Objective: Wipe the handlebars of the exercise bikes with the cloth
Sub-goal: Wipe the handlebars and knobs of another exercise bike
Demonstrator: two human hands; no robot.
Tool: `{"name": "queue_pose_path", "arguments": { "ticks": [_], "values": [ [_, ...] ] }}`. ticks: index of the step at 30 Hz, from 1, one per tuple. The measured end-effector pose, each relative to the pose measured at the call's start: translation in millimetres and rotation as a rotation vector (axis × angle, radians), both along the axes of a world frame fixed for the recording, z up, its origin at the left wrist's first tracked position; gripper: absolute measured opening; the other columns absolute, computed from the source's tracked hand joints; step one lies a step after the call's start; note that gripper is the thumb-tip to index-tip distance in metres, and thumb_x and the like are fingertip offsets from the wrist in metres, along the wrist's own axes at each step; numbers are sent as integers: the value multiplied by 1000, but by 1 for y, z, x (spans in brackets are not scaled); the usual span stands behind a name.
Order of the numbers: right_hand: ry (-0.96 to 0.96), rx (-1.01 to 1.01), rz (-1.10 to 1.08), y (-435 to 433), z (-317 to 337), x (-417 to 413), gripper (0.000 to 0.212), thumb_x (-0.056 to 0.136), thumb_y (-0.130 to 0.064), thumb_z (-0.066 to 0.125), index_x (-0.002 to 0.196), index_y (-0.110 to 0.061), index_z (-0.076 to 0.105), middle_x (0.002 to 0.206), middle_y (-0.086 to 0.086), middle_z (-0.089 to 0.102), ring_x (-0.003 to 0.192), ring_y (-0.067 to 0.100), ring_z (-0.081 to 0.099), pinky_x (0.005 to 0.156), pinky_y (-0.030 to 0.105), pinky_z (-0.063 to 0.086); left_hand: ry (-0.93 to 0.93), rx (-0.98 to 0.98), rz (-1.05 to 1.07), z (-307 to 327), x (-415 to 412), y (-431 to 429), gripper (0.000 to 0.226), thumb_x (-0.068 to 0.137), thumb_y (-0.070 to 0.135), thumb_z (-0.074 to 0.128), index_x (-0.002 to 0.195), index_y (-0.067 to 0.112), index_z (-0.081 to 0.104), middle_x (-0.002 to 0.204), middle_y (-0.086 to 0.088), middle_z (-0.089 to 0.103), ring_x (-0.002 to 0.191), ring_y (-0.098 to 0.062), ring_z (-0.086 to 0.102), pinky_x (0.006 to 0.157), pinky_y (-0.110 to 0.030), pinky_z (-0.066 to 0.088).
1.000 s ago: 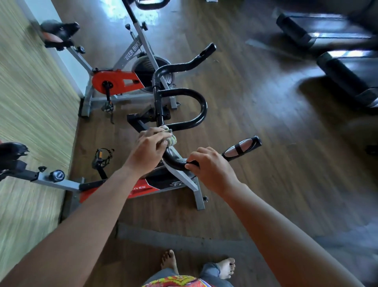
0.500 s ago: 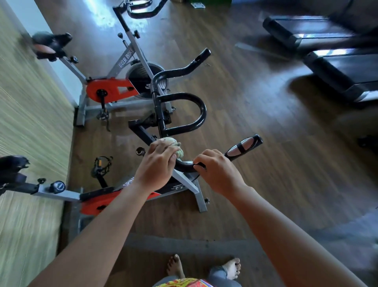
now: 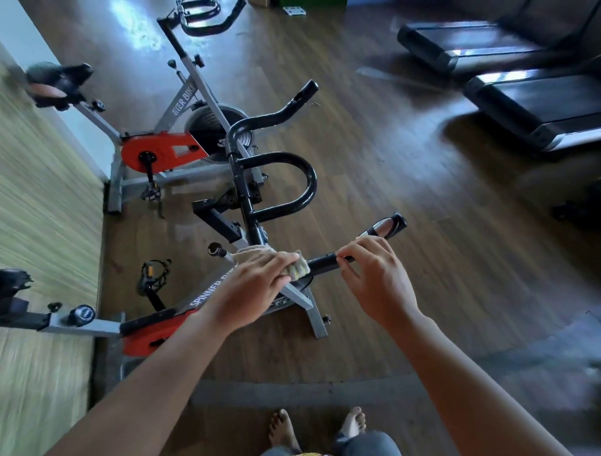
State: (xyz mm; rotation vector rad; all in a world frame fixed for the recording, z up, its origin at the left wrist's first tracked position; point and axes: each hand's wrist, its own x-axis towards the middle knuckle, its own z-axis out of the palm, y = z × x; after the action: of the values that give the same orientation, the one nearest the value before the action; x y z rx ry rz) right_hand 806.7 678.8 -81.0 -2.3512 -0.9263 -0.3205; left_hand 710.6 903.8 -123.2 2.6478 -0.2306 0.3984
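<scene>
Dim room, glare on floor (image 3: 136,22), blurred bowed edges.

Floor (image 3: 406,201): dark brown wood planks, glossy, running through the whole room.
Light: pale bluish daylight glare (image 3: 136,26) on the planks at top left; source out of view.
Left side: olive-tan striped surface (image 3: 42,211), blurred; mat or wall covering cannot be told.
White wall section (image 3: 19,35): upper left corner.
Treadmills, two, upper right, black belts, side by side: nearer (image 3: 536,107), farther (image 3: 461,39).
Grey strip (image 3: 292,393): flat on the floor, bottom centre.
Green object (image 3: 312,2): top edge, cut off.
</scene>
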Motion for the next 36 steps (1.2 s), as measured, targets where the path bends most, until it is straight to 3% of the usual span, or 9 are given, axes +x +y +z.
{"name": "queue_pose_path", "arguments": {
  "ticks": [6,8,11,13,18,22,29,32,36],
  "values": [
    [-17,75,-99,-15,-3,-5,5,84,-11,77,88,-12,74,93,-3,68,98,17,59,77,24,49,-10,-7,9,5,22,-48,42,92,16,67,133,15,55,127,-4,68,107,-23,69,81,-41,59],
    [-18,99,-112,-19,-3,-1,4,86,-11,75,89,-12,74,95,-2,69,98,18,59,80,20,45,7,34,-25,5,23,-38,43,94,17,66,136,13,56,131,-4,66,108,-24,69,86,-43,58],
    [-29,129,-144,-24,-1,10,5,88,-13,73,92,-14,75,98,-1,68,100,21,58,87,17,40,10,105,-30,2,13,-17,44,97,22,61,140,15,55,139,1,61,121,-19,63,106,-42,48],
    [-50,180,-172,-27,2,18,6,89,-13,70,92,-17,75,99,-1,67,101,22,55,91,15,36,0,129,-10,0,9,-13,45,97,23,61,141,16,55,139,2,60,122,-18,62,109,-42,46],
    [-4,263,-274,-36,4,38,12,92,-11,67,103,-12,70,105,4,62,98,26,59,88,16,36,13,75,33,0,24,-40,45,97,21,62,141,16,55,138,3,61,113,-19,67,86,-42,59],
    [23,304,-228,-41,5,55,14,93,-7,65,105,-10,71,106,2,66,96,14,63,88,6,38,31,78,102,8,57,-76,44,99,23,57,142,16,52,134,4,64,95,-23,73,66,-42,62],
    [47,360,-173,-47,5,68,13,91,-5,68,98,-13,75,100,-2,70,92,6,64,86,11,45,82,90,-13,13,46,-50,46,99,24,59,144,20,50,141,10,58,99,-18,72,72,-38,62],
    [62,387,-163,-49,4,69,12,91,-6,69,98,-13,76,100,-2,71,93,3,64,86,10,45,97,8,26,10,36,-39,47,97,23,62,143,24,52,137,10,61,103,-14,71,82,-37,60],
    [81,419,-133,-52,0,73,11,91,-6,70,98,-13,76,100,-4,71,92,0,63,85,7,42,72,-82,113,11,48,-64,43,97,23,63,139,27,54,131,11,65,101,-14,71,81,-38,60]
  ]
}}
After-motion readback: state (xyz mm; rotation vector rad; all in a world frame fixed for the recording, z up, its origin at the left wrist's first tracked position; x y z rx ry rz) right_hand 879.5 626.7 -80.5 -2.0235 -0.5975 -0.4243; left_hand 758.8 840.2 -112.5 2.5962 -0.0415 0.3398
